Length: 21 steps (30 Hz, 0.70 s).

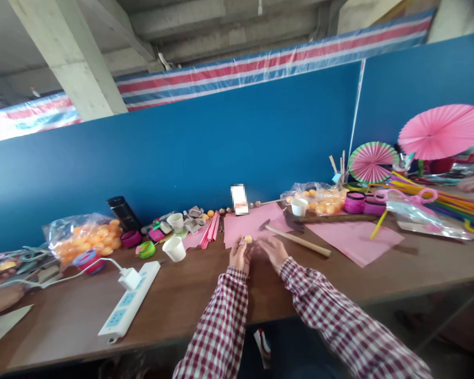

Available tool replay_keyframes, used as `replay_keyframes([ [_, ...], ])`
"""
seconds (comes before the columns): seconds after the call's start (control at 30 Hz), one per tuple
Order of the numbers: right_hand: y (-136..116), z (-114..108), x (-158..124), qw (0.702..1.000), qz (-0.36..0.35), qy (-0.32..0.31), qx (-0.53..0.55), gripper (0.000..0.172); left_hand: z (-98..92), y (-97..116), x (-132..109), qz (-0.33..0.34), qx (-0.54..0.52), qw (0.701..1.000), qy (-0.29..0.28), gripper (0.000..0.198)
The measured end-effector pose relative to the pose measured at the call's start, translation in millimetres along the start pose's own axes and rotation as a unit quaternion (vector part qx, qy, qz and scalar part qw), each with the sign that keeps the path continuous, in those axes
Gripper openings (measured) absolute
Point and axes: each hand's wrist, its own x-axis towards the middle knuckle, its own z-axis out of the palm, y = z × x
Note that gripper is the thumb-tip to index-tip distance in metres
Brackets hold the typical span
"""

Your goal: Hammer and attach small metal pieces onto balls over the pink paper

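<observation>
My left hand [239,255] is closed in a pinch on a small yellowish round thing [248,239], held just above the brown table [189,295]. My right hand [272,250] rests beside it, fingers stretched toward the same small thing, holding nothing I can make out. Both sleeves are red and white check. A pink paper sheet [253,223] lies just beyond the hands. A hammer with a wooden handle [298,240] lies to the right of my right hand.
A white power strip [130,302] with a plug lies at the left. Bags of orange balls [85,237] [319,200], white cups [174,248], pink tape rolls [355,202], pink paper fans [442,131] and coloured sticks [438,197] crowd the back. Another person's hand [0,295] shows far left.
</observation>
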Motion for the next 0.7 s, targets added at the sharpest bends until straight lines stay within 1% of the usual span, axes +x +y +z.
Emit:
replay_keyframes([
  [0.17, -1.1, -1.0, -0.8, 1.0, -0.002, -0.014, -0.022, 0.025, 2.5, 1.2, -3.0, -0.022, 0.013, 0.999, -0.046, 0.04],
  [0.33, -0.1, -2.3, 0.7, 0.999, 0.0, -0.024, -0.044, 0.028, 4.7, 1.5, -3.8, -0.006, 0.033, 0.997, -0.07, 0.044],
  [0.43, 0.2, -2.1, 1.1, 0.998, 0.0, -0.028, -0.056, 0.029, 4.3, 1.4, -3.2, -0.002, 0.037, 0.996, -0.081, 0.042],
  [0.5, 0.3, -1.7, 0.9, 0.997, -0.001, -0.03, -0.064, 0.029, 3.1, 0.8, -2.2, -0.001, 0.041, 0.997, -0.065, 0.037],
  [0.6, 0.6, -1.5, 0.8, 0.996, -0.005, -0.034, -0.077, 0.029, 1.6, -0.2, -1.0, 0.002, 0.047, 0.999, -0.022, 0.031],
  [0.7, 0.9, -2.1, 0.9, 0.995, -0.013, -0.035, -0.091, 0.028, 2.3, -0.4, -1.6, 0.008, 0.04, 0.999, -0.019, 0.032],
])
